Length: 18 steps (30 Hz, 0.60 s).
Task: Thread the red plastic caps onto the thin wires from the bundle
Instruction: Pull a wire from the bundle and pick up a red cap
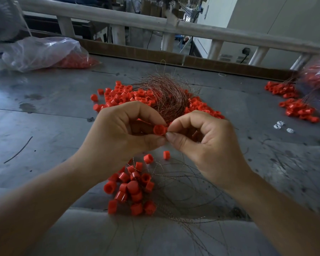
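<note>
At far left a clear plastic bag [42, 52] of red caps lies slumped on the grey metal surface [44, 117]. Right of it, a loose heap of red plastic caps [126, 95] spreads around the bundle of thin copper-coloured wires [166, 95] at the far middle.

In front of that bundle the left hand [122, 133] pinches one red plastic cap [158, 129] between thumb and forefinger, lifted off the surface with its open mouth turned toward the camera. Below the hands, on the near side, lies a cluster of red caps [131, 189] that look already strung on looping wires.

The right hand [201, 137] has thumb and forefinger pressed tip to tip, touching the cap's right side. It is probably gripping the end of a thin wire, though the strand is too fine to see.

Another pile of red caps [296, 108] lies at far right.

The step in hand appears to be feeding a wire end into this cap. Next the left hand must hold the cap steady while the right steers the tip through its hole and draws it out.
</note>
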{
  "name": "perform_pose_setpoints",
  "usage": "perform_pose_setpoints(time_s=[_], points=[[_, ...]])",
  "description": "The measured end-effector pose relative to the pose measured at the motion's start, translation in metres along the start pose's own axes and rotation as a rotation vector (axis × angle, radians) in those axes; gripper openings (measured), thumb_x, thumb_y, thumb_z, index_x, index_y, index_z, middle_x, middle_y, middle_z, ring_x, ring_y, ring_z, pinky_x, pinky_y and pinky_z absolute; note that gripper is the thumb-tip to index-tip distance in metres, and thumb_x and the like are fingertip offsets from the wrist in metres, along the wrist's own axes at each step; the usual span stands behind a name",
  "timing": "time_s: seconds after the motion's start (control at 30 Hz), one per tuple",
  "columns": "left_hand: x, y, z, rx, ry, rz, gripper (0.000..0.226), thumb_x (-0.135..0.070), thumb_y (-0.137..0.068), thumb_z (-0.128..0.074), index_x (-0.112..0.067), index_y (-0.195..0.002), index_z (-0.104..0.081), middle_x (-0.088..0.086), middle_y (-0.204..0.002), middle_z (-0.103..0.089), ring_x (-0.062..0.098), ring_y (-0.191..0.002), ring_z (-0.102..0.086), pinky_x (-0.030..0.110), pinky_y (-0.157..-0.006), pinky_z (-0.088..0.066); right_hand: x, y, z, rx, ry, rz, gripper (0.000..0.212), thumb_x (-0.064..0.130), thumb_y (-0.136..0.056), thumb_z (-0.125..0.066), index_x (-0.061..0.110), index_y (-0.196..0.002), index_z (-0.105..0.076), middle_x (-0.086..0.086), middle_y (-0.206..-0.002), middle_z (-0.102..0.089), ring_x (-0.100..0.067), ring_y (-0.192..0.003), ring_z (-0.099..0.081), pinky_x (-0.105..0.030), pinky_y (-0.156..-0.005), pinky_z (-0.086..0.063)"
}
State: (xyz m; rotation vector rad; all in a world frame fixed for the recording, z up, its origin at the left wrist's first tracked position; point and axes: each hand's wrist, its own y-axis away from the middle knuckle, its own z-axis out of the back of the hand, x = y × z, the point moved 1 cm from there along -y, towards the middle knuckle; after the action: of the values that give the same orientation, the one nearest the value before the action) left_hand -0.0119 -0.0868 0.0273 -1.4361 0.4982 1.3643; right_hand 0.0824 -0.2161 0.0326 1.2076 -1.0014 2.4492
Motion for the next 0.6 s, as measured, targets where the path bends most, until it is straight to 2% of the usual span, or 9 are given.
perform_pose_setpoints(time_s=[0.17,0.23,0.33,0.37,0.5,0.6], points=[[0.0009,0.0011,-0.0004,0.011,0.008,0.006,0.033,-0.035,-0.049,-0.071,-0.022,-0.079,-0.069,-0.008,-0.078,-0.072,0.007,-0.069,-0.069,0.013,-0.063,-0.052,-0.0005,0.0003,-0.0011,-0.003,0.009,-0.024,0.013,0.017,-0.071,-0.065,0.029,-0.070,-0.060,0.012,-0.068,-0.058,0.001,-0.060,-0.055,-0.008,-0.055,-0.041],[0.0026,0.0005,0.0007,0.034,0.080,0.027,0.029,-0.024,-0.053,-0.071,-0.023,-0.081,-0.073,-0.007,-0.079,-0.073,0.007,-0.072,-0.070,0.013,-0.065,-0.053,-0.0011,-0.0005,0.0011,-0.017,0.002,-0.036,0.014,0.016,-0.071,-0.067,0.029,-0.069,-0.061,0.012,-0.067,-0.058,0.000,-0.058,-0.055,-0.009,-0.054,-0.042],[0.0033,-0.0005,0.0009,0.064,0.156,0.053,0.034,-0.010,-0.060,-0.064,-0.023,-0.090,-0.072,-0.005,-0.082,-0.074,0.011,-0.076,-0.070,0.015,-0.068,-0.053,-0.0028,-0.0011,0.0047,-0.025,0.002,-0.056,0.020,0.008,-0.075,-0.071,0.026,-0.070,-0.062,0.009,-0.069,-0.062,-0.006,-0.060,-0.059,-0.019,-0.056,-0.049],[0.0030,-0.0007,0.0010,0.061,0.166,0.053,0.033,-0.008,-0.060,-0.063,-0.022,-0.089,-0.073,-0.005,-0.081,-0.074,0.011,-0.076,-0.070,0.015,-0.068,-0.053,-0.0032,-0.0009,0.0051,-0.024,0.002,-0.059,0.021,0.007,-0.075,-0.071,0.026,-0.071,-0.062,0.008,-0.069,-0.062,-0.008,-0.060,-0.060,-0.020,-0.057,-0.050],[0.0014,0.0001,0.0023,0.074,0.175,0.042,0.033,-0.007,-0.060,-0.062,-0.022,-0.087,-0.073,-0.007,-0.080,-0.074,0.008,-0.075,-0.070,0.013,-0.067,-0.052,-0.0031,-0.0010,0.0037,-0.023,0.005,-0.056,0.019,0.010,-0.073,-0.070,0.028,-0.070,-0.062,0.012,-0.068,-0.060,-0.002,-0.060,-0.057,-0.011,-0.055,-0.045],[0.0015,0.0008,0.0040,0.098,0.158,0.034,0.036,-0.009,-0.062,-0.062,-0.027,-0.093,-0.069,-0.009,-0.083,-0.074,0.007,-0.077,-0.070,0.012,-0.068,-0.052,-0.0018,0.0003,0.0040,-0.024,-0.013,-0.059,0.016,0.011,-0.072,-0.069,0.026,-0.071,-0.063,0.011,-0.068,-0.062,-0.004,-0.061,-0.060,-0.015,-0.057,-0.050]])
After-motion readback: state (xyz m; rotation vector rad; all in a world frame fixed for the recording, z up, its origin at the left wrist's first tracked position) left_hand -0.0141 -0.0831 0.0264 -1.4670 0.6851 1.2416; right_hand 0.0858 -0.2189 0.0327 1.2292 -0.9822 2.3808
